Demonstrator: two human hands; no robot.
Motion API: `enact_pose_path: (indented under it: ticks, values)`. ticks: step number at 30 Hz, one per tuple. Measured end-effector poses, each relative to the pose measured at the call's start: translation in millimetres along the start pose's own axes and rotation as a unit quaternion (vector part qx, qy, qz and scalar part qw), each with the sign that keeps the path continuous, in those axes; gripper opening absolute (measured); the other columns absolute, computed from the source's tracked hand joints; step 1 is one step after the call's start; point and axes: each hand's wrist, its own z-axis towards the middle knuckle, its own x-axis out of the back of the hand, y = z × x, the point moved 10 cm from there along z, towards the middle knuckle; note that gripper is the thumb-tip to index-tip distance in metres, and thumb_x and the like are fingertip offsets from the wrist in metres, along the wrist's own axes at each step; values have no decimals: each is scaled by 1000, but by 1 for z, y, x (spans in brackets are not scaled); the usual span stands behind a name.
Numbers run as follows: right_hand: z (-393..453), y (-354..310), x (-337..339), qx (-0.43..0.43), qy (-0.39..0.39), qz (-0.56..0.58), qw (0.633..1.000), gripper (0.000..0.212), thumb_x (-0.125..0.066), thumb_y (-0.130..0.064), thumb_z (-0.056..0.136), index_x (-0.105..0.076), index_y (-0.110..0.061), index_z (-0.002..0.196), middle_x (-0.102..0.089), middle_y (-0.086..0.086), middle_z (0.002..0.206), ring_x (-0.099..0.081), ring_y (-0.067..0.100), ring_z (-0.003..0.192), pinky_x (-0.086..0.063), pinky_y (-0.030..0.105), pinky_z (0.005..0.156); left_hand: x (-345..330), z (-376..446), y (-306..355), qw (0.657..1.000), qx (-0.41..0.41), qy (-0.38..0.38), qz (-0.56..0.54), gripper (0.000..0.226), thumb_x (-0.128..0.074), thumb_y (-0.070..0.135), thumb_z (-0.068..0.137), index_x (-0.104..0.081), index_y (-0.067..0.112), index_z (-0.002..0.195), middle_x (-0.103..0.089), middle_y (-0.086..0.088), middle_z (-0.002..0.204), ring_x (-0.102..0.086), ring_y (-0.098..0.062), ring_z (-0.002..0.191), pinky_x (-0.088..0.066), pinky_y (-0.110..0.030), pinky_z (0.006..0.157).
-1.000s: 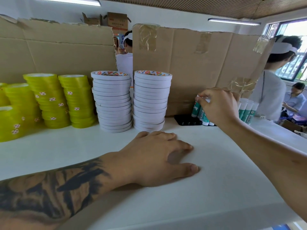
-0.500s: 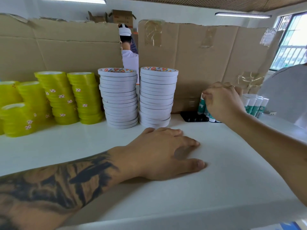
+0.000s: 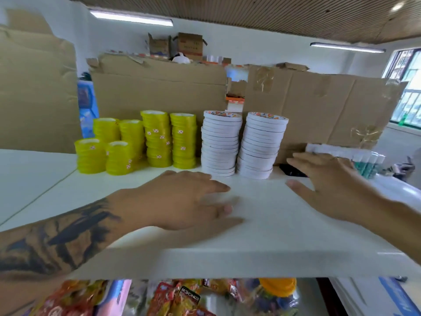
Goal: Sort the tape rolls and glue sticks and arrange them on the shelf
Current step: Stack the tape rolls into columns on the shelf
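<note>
White shelf (image 3: 262,226) carries all stock, cardboard sheets (image 3: 319,106) standing behind it; yellow tape rolls (image 3: 159,139) stacked at its back left; white tape rolls (image 3: 241,144) in two stacks beside them; glue sticks (image 3: 366,164) upright at back right; left hand (image 3: 180,199) flat on shelf, fingers straight, holding nothing; right hand (image 3: 328,181) just before the sticks, fingers spread, empty.
</note>
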Motion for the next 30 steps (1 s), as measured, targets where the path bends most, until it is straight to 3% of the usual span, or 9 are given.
enact_pose_path:
  ticks: [3, 6, 8, 11, 16, 20, 23, 26, 30]
  values:
    - [-17, -83, 0, 66, -38, 56, 995, 84, -9, -82, 86, -30, -40, 156, -24, -17, 165, -23, 14, 151, -20, 39, 124, 6, -42, -60, 999, 40, 15, -9, 72, -28, 89, 82, -28, 62, 149, -26, 16, 166, -22, -4, 152, -22, -38, 124]
    - [-15, -177, 8, 139, -63, 134, 979, 78, -19, -82, 89, -27, -44, 157, -18, -21, 165, -15, 6, 152, -13, 32, 125, 15, -88, -117, 996, 78, 36, -13, 80, -24, 96, 75, -30, 63, 147, -30, 16, 164, -23, -3, 151, -22, -35, 124]
    - [-7, -241, 16, 182, -67, 161, 968, 73, -25, -78, 91, -25, -46, 157, -16, -23, 165, -12, 3, 153, -10, 28, 124, 22, -123, -153, 994, 103, 35, -14, 74, -25, 91, 80, -30, 62, 148, -28, 18, 164, -22, -4, 152, -21, -37, 124]
    - [5, -332, 28, 231, -63, 178, 955, 74, -21, -81, 90, -24, -49, 156, -11, -24, 165, -7, 2, 154, -9, 28, 124, 34, -177, -210, 989, 142, 35, -10, 72, -25, 88, 81, -27, 63, 149, -24, 16, 166, -23, -8, 152, -21, -40, 123]
    - [25, -485, 46, 305, -39, 142, 941, 94, 5, -92, 74, -16, -52, 156, -5, -18, 168, -3, 7, 155, -7, 29, 122, 46, -285, -328, 976, 213, 38, -19, 77, -19, 91, 80, -24, 61, 151, -24, 13, 167, -23, -10, 152, -23, -45, 122]
    - [35, -584, 62, 342, -42, 138, 928, 79, -10, -82, 85, -14, -50, 157, -1, -17, 169, -2, 8, 155, -6, 29, 123, 57, -360, -399, 963, 264, 56, -13, 73, -22, 87, 85, -28, 57, 152, -29, 12, 165, -30, -10, 149, -27, -44, 120]
    - [38, -646, 69, 372, -49, 132, 917, 83, -4, -85, 83, -11, -50, 158, 1, -16, 169, -1, 8, 155, -7, 30, 122, 66, -405, -437, 953, 296, 69, -17, 66, -30, 81, 92, -34, 52, 151, -35, 15, 161, -40, -12, 142, -31, -41, 117]
    - [41, -697, 75, 396, -56, 136, 906, 84, -6, -85, 83, -13, -49, 158, 0, -16, 169, -2, 8, 155, -7, 30, 121, 73, -441, -472, 942, 321, 89, -34, 66, -31, 82, 90, -39, 51, 148, -43, 16, 154, -54, -11, 125, -37, -41, 112]
    - [48, -748, 90, 409, -57, 151, 898, 77, -16, -81, 86, -19, -49, 156, -7, -17, 168, -8, 6, 154, -10, 29, 123, 83, -475, -516, 925, 353, 130, -53, 61, -38, 80, 91, -45, 49, 143, -49, 15, 146, -57, -9, 108, -41, -39, 105]
